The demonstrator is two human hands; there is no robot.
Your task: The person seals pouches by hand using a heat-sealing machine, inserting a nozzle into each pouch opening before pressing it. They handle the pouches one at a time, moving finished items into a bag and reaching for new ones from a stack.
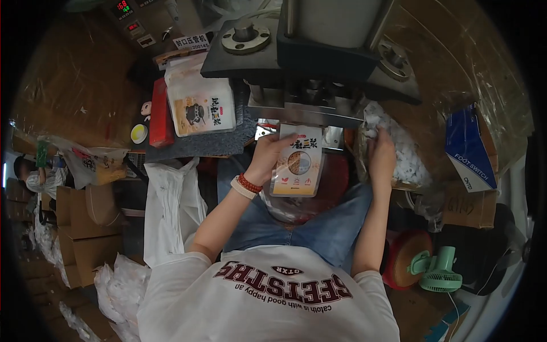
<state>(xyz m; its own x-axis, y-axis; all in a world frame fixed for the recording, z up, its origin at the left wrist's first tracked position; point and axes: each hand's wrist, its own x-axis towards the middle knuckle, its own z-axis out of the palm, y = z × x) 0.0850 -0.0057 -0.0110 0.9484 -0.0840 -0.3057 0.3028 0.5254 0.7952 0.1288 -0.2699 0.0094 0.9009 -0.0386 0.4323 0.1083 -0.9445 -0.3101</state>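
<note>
My left hand is closed on the upper left edge of a printed pouch. The pouch is white and yellow with a round picture on its front, and it hangs upright over my lap, just below the press. My right hand is at the near left side of a heap of small white plastic pieces. Its fingers are bent together among the pieces; what they hold, if anything, is hidden. A stack of similar white pouches lies on a grey cloth to the left of the press.
A heavy metal press stands straight ahead. On the left are a red box and a small yellow-and-white tub. To the right are a blue foot-switch box and a green fan. Another person is at far left.
</note>
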